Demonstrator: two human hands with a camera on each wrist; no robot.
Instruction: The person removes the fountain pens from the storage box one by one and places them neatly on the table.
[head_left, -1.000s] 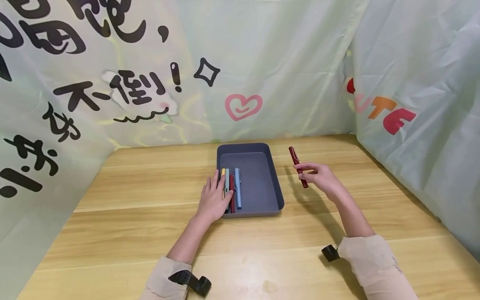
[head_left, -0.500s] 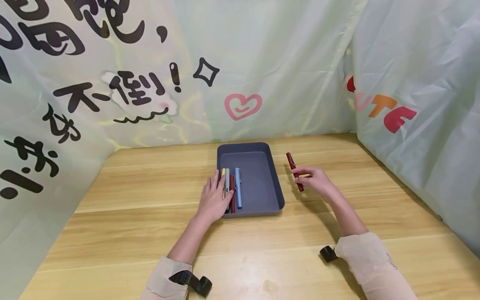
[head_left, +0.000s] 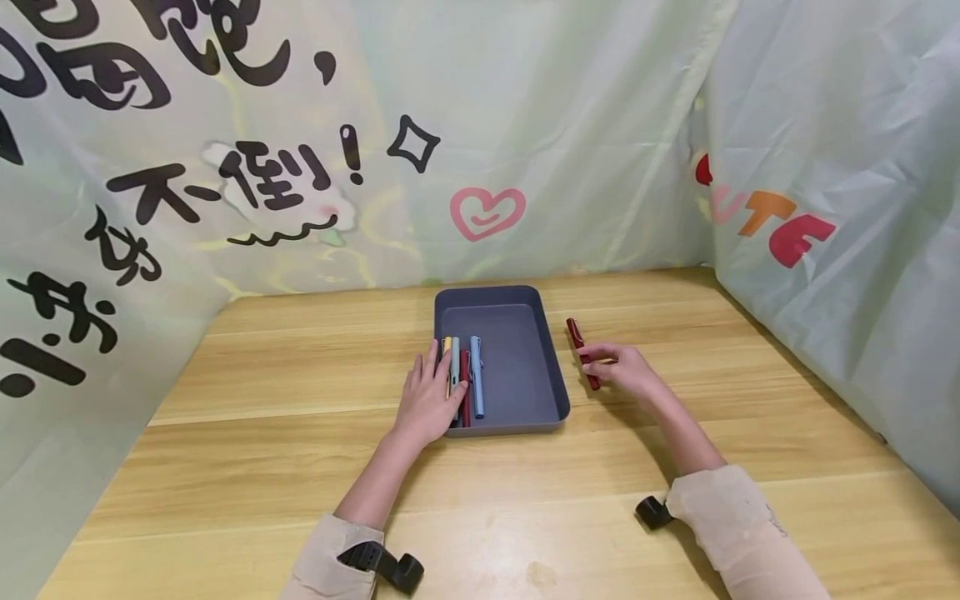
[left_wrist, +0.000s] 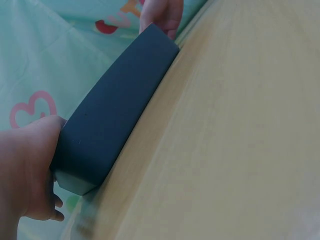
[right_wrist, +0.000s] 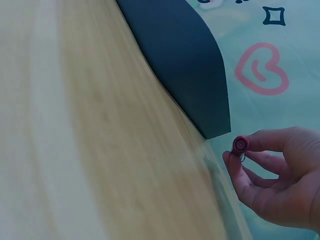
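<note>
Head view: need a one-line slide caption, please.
Right hand pinches a dark red pen beside the grey tray; left hand rests on its edge.

The pale green cloth backdrop (head_left: pixel 570 125) behind the table carries large black handwritten Chinese characters, of which "不倒" (head_left: pixel 217 183) followed by an exclamation mark (head_left: pixel 351 154) can be read, with a comma (head_left: pixel 326 65) higher up; the rest are cut off or too distorted to read. On the right-hand cloth panel (head_left: pixel 862 125), coloured letters read "UTE" (head_left: pixel 765 221).
</note>
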